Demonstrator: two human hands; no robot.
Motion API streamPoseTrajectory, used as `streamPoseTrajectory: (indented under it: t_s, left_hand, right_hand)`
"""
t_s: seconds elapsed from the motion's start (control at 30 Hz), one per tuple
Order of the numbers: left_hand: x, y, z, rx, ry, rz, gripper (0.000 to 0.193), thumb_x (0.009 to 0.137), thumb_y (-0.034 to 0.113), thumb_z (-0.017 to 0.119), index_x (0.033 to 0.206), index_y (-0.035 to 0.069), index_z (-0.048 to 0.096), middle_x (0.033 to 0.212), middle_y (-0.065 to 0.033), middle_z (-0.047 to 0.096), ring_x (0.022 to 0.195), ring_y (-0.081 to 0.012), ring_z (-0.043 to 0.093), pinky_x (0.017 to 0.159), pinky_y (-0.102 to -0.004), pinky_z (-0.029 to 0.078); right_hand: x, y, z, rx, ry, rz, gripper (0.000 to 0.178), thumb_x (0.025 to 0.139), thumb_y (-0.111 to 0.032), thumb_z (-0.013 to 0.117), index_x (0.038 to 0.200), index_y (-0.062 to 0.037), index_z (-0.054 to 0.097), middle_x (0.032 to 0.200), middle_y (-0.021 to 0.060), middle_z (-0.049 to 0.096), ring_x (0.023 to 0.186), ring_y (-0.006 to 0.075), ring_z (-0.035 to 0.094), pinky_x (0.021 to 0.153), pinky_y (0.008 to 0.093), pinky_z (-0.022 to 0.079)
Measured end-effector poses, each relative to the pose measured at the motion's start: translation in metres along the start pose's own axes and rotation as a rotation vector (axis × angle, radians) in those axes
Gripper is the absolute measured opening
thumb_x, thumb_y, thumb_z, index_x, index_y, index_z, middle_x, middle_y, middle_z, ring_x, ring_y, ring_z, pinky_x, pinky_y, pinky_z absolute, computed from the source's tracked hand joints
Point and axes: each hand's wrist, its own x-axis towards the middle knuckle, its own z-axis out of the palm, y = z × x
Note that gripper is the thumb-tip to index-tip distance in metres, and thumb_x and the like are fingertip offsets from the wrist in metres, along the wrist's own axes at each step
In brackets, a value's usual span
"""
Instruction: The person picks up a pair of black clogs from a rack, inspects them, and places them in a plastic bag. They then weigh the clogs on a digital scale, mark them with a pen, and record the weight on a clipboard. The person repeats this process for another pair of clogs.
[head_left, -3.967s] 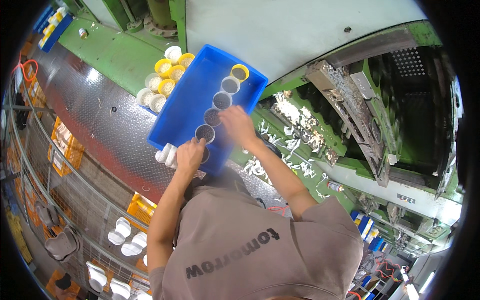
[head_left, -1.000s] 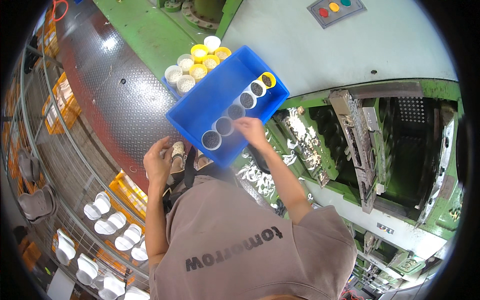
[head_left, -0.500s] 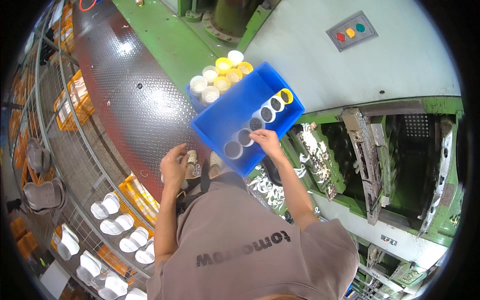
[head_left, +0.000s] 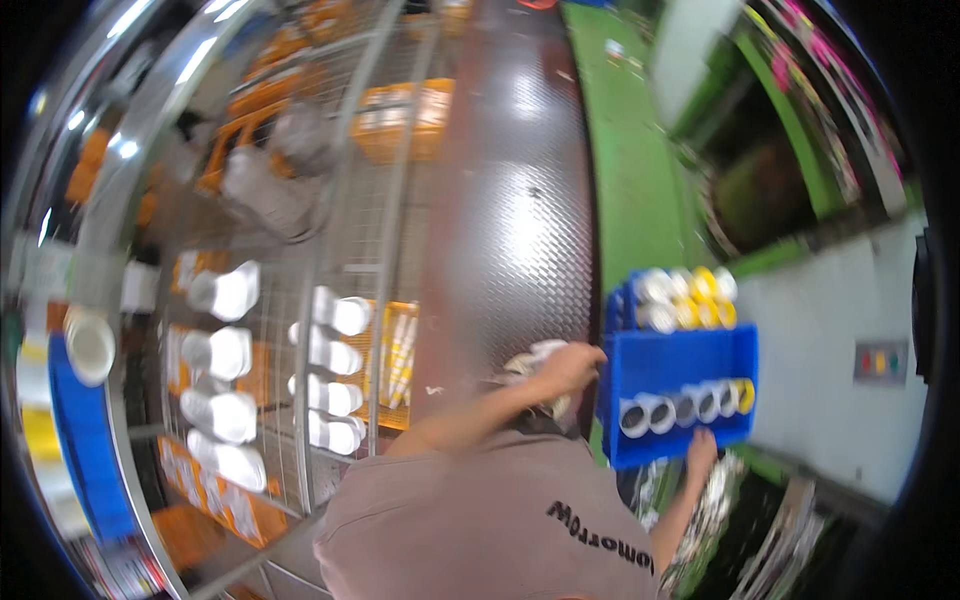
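Observation:
An open blue plastic bin [head_left: 672, 352] stands at the right. Along its near side runs a row of short round containers [head_left: 662, 414], mostly white with one yellow at the right end, dark-filled or dark inside. My left hand [head_left: 572, 368] is at the bin's left rim with fingers curled. Blur hides whether it touches or grips the rim. My right hand [head_left: 702, 452] is at the near rim, just below the containers. Its fingers are partly hidden and smeared, so a hold cannot be made out. Behind the bin, more white and yellow round containers [head_left: 690, 290] stand grouped in another blue bin.
A green machine base [head_left: 640, 180] and a grey panel with coloured buttons [head_left: 880, 362] border the right. Left is a patterned metal floor plate [head_left: 530, 220], then a wire rack [head_left: 310, 260] with white shoe-like forms [head_left: 225, 350] and orange crates [head_left: 400, 120]. Pale scraps lie below the bin.
The view has swung left, so the bin now appears farther right. My left hand has come to the bin's left rim. My right hand has moved from a container to the near rim.

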Motion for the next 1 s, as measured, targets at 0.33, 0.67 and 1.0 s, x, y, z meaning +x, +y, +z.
streamPoseTrajectory:
  t_s: [0.33,0.67,1.0]
  left_hand:
    - [0.034,0.062,0.028,0.253,-0.283,0.293,0.025,0.08,0.016,0.073,0.104,0.009,0.072,0.095,-0.0129,0.069,0.085,-0.034,0.068,0.074,-0.0451,0.053]
    - [0.056,0.068,0.09,0.52,-0.425,0.431,0.03,0.08,0.03,0.075,0.096,0.005,0.068,0.091,-0.0162,0.069,0.08,-0.0352,0.069,0.069,-0.045,0.055]
    - [0.057,0.057,0.106,0.577,-0.445,0.418,0.022,0.081,0.027,0.074,0.082,0.005,0.072,0.084,-0.0161,0.069,0.077,-0.0353,0.07,0.069,-0.0443,0.056]
  right_hand:
    - [0.042,-0.054,-0.118,0.189,0.189,0.527,0.016,0.079,-0.019,0.075,0.09,-0.0074,0.072,0.099,0.0101,0.071,0.101,0.0318,0.064,0.094,0.0459,0.046]
    - [0.114,-0.017,-0.102,0.113,-0.38,0.23,0.019,0.073,-0.026,0.078,0.079,-0.0086,0.072,0.089,0.0116,0.07,0.101,0.0324,0.061,0.103,0.0511,0.038]
    - [0.081,-0.011,-0.098,-0.023,-0.375,0.253,0.023,0.075,-0.025,0.076,0.088,-0.006,0.073,0.095,0.0138,0.072,0.102,0.0337,0.062,0.1,0.0479,0.038]
